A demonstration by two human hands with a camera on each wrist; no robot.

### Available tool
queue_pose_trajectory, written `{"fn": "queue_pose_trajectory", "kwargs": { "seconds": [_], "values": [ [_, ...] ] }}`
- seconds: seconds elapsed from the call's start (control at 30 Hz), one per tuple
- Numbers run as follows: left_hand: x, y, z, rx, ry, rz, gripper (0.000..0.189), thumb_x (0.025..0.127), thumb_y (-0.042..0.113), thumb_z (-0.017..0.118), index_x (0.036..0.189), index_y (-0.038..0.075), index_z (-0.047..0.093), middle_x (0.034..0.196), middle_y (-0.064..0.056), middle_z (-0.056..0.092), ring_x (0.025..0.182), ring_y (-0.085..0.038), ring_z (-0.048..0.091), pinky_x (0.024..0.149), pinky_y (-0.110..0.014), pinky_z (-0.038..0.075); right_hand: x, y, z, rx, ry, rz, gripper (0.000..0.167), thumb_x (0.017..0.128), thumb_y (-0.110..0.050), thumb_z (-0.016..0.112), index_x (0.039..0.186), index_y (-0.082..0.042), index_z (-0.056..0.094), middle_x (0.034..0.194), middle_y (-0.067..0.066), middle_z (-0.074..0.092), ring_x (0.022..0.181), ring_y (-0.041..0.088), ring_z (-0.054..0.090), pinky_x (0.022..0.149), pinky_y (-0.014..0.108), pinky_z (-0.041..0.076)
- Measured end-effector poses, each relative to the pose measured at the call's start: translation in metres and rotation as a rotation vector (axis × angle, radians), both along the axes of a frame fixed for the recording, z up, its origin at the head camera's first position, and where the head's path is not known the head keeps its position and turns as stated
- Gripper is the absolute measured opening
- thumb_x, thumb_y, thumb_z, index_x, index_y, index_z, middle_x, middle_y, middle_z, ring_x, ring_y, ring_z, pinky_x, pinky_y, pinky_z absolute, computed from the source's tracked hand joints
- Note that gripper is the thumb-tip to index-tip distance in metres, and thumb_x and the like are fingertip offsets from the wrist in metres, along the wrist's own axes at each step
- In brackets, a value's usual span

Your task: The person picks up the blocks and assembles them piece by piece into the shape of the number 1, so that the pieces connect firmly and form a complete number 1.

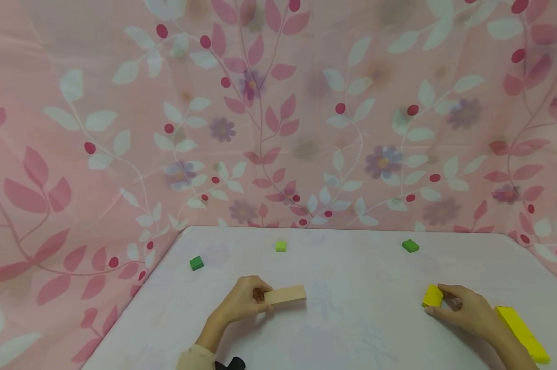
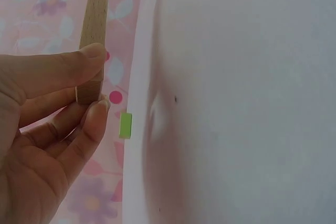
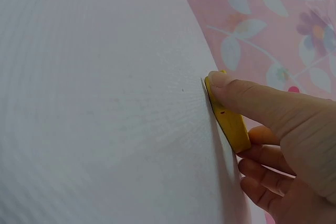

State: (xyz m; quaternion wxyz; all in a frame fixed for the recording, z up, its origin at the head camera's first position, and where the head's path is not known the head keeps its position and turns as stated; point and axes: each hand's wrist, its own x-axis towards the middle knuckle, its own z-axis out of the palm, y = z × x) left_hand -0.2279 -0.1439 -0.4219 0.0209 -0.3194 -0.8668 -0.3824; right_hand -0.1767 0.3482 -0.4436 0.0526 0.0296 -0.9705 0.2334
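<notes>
My left hand [image 1: 246, 300] pinches one end of a plain wooden block [image 1: 287, 294], long and flat, pointing right above the white table. In the left wrist view the thumb lies on one side of that block [image 2: 95, 19] and fingertips on the other. On the right, my right hand [image 1: 468, 309] holds a short yellow block [image 1: 432, 296] between thumb and fingers. The right wrist view shows this yellow block [image 3: 230, 121] tilted, its lower face right at the tabletop. Beside the right wrist lies a longer yellow block [image 1: 522, 334].
Toward the back of the white table [image 1: 347, 267] lie a dark green block [image 1: 196, 263] at left, a light green block [image 1: 281, 246] in the middle and a green block [image 1: 410, 246] at right. A pink floral curtain [image 1: 278, 128] hangs behind. A black object [image 1: 235, 364] shows by the left sleeve.
</notes>
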Motion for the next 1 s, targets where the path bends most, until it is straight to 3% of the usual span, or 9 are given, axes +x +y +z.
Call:
{"fn": "queue_pose_trajectory", "kwargs": {
  "seconds": [0.33,0.7,1.0],
  "values": [
    [-0.001,0.018,0.001,-0.002,0.004,-0.043,0.025,0.064,0.001,0.082,0.087,-0.002,0.071,0.073,-0.004,0.061,0.064,-0.006,0.053,0.056,-0.019,0.046,0.001,0.001,-0.003,0.000,-0.004,-0.005,0.078,0.073,-0.049,0.075,0.120,0.011,0.056,0.116,0.033,0.056,0.095,0.042,0.058,0.076,0.055,0.049],
    [-0.001,0.040,-0.001,-0.004,-0.007,-0.093,0.026,0.065,0.001,0.082,0.089,-0.002,0.072,0.076,-0.001,0.062,0.064,-0.003,0.053,0.057,-0.017,0.047,0.001,0.001,-0.001,-0.010,-0.002,0.000,0.077,0.075,-0.047,0.075,0.120,0.012,0.054,0.118,0.034,0.054,0.100,0.047,0.055,0.078,0.057,0.047],
    [0.002,0.055,0.000,-0.018,-0.044,-0.114,0.027,0.065,0.001,0.083,0.089,-0.003,0.072,0.075,-0.002,0.062,0.064,-0.003,0.053,0.058,-0.016,0.047,0.002,0.000,0.000,-0.012,-0.010,-0.008,0.077,0.074,-0.048,0.075,0.120,0.011,0.055,0.117,0.033,0.056,0.097,0.043,0.057,0.078,0.056,0.048]
  ]
}}
